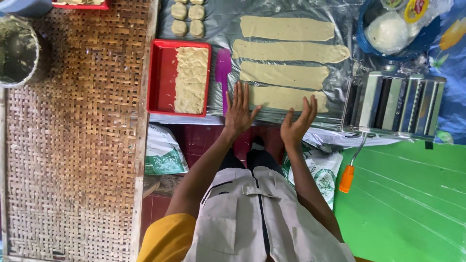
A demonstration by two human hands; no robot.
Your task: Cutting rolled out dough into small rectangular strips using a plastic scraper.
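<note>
Several long flat strips of pale dough [286, 51] lie side by side on a plastic-covered table [218, 29]. My left hand [238, 112] rests flat with fingers spread at the left end of the nearest strip [276, 97]. My right hand [297, 122] rests open on that strip's right part, fingers pointing away from me. Neither hand holds anything. A purple spatula [223, 65] lies just left of the strips, beside my left hand.
A red tray [162, 77] holding a dough sheet sits left of the spatula, with small dough lumps [188, 19] behind. A metal pasta roller [395, 103] with an orange-handled crank [346, 179] stands on the right. Blue bowl [361, 34], woven mat [73, 145], sacks [162, 153].
</note>
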